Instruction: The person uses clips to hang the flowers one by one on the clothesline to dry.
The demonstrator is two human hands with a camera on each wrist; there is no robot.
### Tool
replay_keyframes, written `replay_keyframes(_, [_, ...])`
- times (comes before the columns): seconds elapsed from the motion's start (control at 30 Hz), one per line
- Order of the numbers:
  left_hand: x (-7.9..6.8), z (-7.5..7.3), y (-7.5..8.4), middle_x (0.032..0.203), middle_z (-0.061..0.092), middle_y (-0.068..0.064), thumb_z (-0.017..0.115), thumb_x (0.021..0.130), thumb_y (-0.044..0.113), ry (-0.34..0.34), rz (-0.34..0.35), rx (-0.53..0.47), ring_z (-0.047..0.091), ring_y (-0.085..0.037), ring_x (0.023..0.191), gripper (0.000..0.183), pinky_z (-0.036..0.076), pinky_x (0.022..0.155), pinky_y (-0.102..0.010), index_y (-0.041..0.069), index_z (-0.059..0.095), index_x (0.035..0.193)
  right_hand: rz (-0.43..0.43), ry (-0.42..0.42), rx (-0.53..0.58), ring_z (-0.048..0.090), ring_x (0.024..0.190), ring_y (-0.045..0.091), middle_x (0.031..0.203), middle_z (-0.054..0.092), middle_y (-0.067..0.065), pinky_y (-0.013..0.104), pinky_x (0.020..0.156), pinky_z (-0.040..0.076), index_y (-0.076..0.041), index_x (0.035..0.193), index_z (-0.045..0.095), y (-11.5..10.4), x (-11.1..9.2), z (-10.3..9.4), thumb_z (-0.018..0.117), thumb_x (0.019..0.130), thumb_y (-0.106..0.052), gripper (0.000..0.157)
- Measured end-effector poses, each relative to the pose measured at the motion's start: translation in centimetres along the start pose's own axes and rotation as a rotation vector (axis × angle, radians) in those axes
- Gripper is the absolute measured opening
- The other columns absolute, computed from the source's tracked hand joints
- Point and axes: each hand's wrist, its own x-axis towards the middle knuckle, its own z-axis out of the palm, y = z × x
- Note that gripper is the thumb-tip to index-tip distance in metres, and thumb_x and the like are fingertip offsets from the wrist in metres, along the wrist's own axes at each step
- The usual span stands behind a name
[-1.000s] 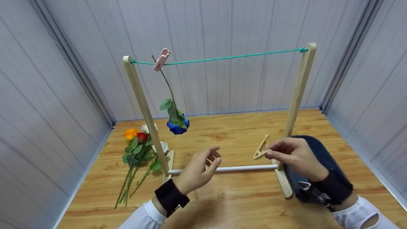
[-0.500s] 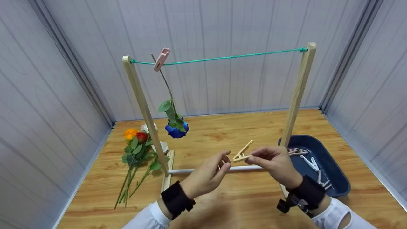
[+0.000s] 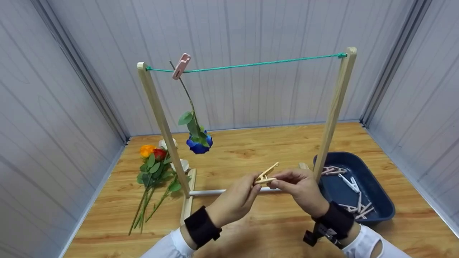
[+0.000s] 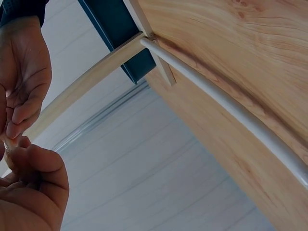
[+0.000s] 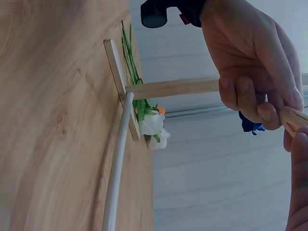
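Note:
A pale yellow clothespin (image 3: 265, 176) is held between both hands, low in front of the rack. My left hand (image 3: 235, 199) pinches its left end with thumb and fingers. At its right end, my right hand (image 3: 297, 186) grips one arm of it. The clothespin's other arm sticks up free. In the right wrist view the clothespin (image 5: 292, 119) shows at the right edge, with the left hand (image 5: 252, 57) on it. Fingers hide most of it in the left wrist view. A blue rose (image 3: 199, 142) hangs head down from the green cord (image 3: 258, 65), clipped by a pink clothespin (image 3: 181, 66).
The wooden rack has a left post (image 3: 163, 125), a right post (image 3: 335, 114) and a white bar (image 3: 208, 192). Orange, red and white roses (image 3: 154, 165) lie at the left. A navy tray (image 3: 385, 200) with several clothespins stands at the right, beside the right post.
My right hand has carried the yellow clothespin left, away from the tray, which is now uncovered. The left hand has moved slightly right and taken hold of the clothespin's other end.

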Motion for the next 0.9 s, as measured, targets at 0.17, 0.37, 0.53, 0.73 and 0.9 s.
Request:
replay_keyframes(0.17, [0.0, 0.1, -0.1, 0.111, 0.067, -0.009, 0.044, 0.118, 0.013, 0.023, -0.001, 0.026, 0.058, -0.013, 0.094, 0.029, 0.055, 0.086, -0.031, 0.0, 0.058, 0.139, 0.011, 0.008, -0.062, 0.079, 0.089, 0.007, 0.099, 0.083, -0.004, 0.023, 0.077, 0.064, 0.008, 0.104, 0.079, 0.1, -0.1, 0.2, 0.074, 0.095, 0.012, 0.012])
replay_keyframes(0.37, [-0.3, 0.2, -0.4, 0.108, 0.066, -0.007, 0.046, 0.117, 0.012, 0.035, -0.016, 0.07, 0.058, -0.014, 0.093, 0.027, 0.055, 0.085, -0.032, 0.0, 0.06, 0.137, -0.159, 0.047, -0.303, 0.072, 0.073, 0.001, 0.085, 0.078, -0.009, 0.017, 0.066, 0.058, 0.008, 0.088, 0.074, 0.1, -0.1, -0.1, 0.079, 0.086, 0.017, 0.011])
replay_keyframes(0.53, [-0.5, 0.4, -0.7, 0.099, 0.062, -0.005, 0.046, 0.117, 0.011, 0.031, -0.008, 0.098, 0.054, -0.012, 0.088, 0.024, 0.053, 0.08, -0.03, -0.001, 0.061, 0.131, -0.352, 0.086, -0.498, 0.062, 0.075, 0.007, 0.083, 0.069, 0.003, 0.019, 0.069, 0.051, -0.001, 0.088, 0.067, -0.1, 0.2, -0.5, 0.087, 0.075, 0.017, 0.03])
replay_keyframes(0.73, [-0.6, 0.4, -0.7, 0.099, 0.063, -0.004, 0.047, 0.117, 0.011, 0.018, -0.009, 0.102, 0.052, -0.011, 0.086, 0.023, 0.05, 0.078, -0.027, 0.0, 0.061, 0.133, -0.465, -0.043, -0.796, 0.068, 0.11, 0.025, 0.12, 0.072, 0.015, 0.02, 0.1, 0.05, -0.003, 0.125, 0.07, -0.8, 1.0, -1.1, 0.097, 0.073, -0.001, 0.06])
replay_keyframes(0.9, [-0.6, 0.6, -0.7, 0.101, 0.064, -0.006, 0.047, 0.117, 0.01, -0.017, -0.004, 0.106, 0.051, -0.01, 0.085, 0.023, 0.049, 0.076, -0.025, 0.0, 0.06, 0.133, -0.467, -0.212, -0.971, 0.074, 0.103, 0.026, 0.121, 0.076, 0.013, 0.037, 0.086, 0.062, -0.002, 0.133, 0.069, -1.1, 1.3, -1.3, 0.094, 0.083, -0.01, 0.056])
